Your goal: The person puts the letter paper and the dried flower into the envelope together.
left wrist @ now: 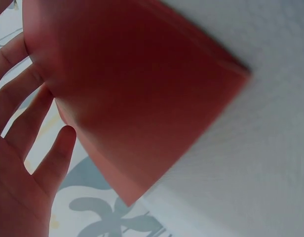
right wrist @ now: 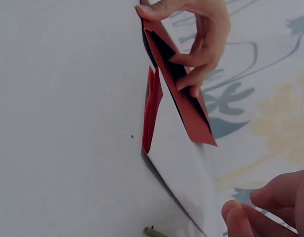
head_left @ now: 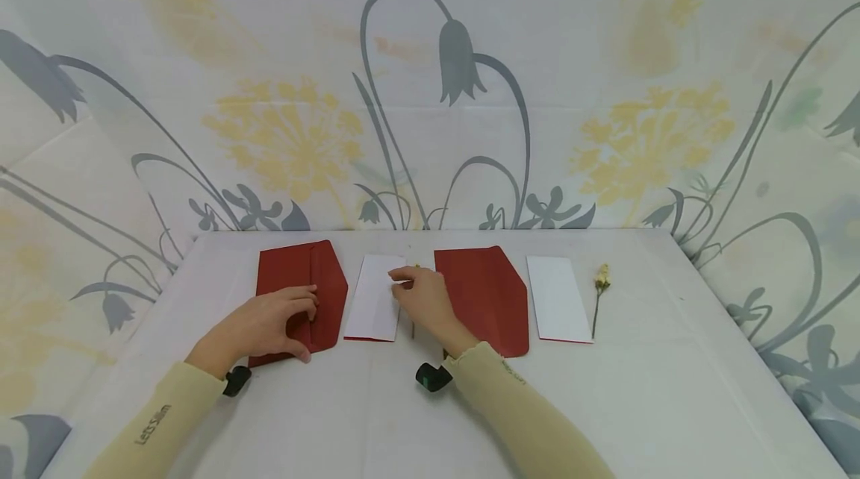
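left hand (head_left: 269,322): red envelope (head_left: 298,292) gripped at its flap | right hand (head_left: 423,300): fingertips pinched over white card (head_left: 373,300), centre of table (head_left: 416,419)

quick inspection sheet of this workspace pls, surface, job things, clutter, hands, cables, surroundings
surface: table under a white cloth.
job's things: left red envelope, flap partly lifted; white card beside it.
clutter: second red envelope, second white card, dried flower at the right; another stem lies mostly hidden under the right hand.
hands: left hand holds the left red envelope's flap; right hand pinches at the white card's edge.
cables: nothing seen.
surroundings: floral backdrop of grey and yellow flowers on three sides.
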{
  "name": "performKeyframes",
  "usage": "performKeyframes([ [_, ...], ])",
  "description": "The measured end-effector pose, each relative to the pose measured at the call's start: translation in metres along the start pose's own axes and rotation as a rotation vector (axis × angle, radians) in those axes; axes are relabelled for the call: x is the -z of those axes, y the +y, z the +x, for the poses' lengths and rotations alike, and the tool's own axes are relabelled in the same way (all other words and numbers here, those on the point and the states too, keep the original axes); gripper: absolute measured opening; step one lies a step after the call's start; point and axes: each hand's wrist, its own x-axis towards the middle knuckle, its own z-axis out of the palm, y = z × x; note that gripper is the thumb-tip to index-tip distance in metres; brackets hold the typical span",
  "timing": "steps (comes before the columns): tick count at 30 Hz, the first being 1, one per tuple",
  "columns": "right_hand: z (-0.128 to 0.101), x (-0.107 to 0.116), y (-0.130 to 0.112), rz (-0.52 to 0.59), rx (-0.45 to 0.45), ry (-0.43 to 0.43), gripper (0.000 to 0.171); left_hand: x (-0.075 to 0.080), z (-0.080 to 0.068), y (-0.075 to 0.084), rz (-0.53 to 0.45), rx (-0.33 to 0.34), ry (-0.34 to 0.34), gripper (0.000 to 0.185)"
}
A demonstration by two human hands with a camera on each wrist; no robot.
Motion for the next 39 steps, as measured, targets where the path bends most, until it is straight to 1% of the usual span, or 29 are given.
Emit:
performKeyframes([
  [2, -0.001, 0.003, 0.003, 0.005, -0.002, 0.028, 0.023, 0.000, 0.000, 0.000, -0.005, -0.003, 0.006, 0.053],
  [4, -0.001, 0.005, 0.006, -0.001, -0.002, 0.039, 0.022, -0.001, -0.001, -0.001, -0.010, -0.004, 0.012, 0.053],
  [6, -0.002, 0.006, 0.008, -0.007, 0.001, 0.039, 0.021, -0.001, -0.001, -0.001, -0.017, -0.001, 0.014, 0.053],
  [10, -0.005, 0.005, 0.012, -0.010, -0.025, 0.038, 0.021, -0.002, 0.001, -0.001, -0.029, 0.003, 0.007, 0.052],
  [15, -0.005, -0.002, 0.018, -0.015, -0.056, 0.050, 0.028, -0.001, 0.002, 0.000, -0.038, 0.006, -0.002, 0.052],
  [18, -0.004, -0.007, 0.018, -0.052, -0.073, 0.048, 0.035, -0.002, 0.002, -0.001, -0.036, 0.012, -0.003, 0.051],
  [25, -0.003, -0.017, 0.009, -0.207, -0.026, 0.014, 0.051, -0.003, 0.001, 0.000, -0.038, 0.033, -0.010, 0.052],
  [27, -0.003, -0.018, 0.006, -0.223, -0.040, 0.009, 0.052, -0.003, 0.001, 0.000, -0.039, 0.032, -0.011, 0.051],
  [33, -0.002, -0.017, -0.001, -0.220, -0.115, 0.008, 0.046, -0.003, 0.001, 0.000, -0.033, 0.032, -0.019, 0.051],
  [39, -0.003, -0.017, -0.004, -0.205, -0.125, 0.026, 0.038, -0.003, 0.001, -0.001, -0.024, 0.036, -0.022, 0.051],
])
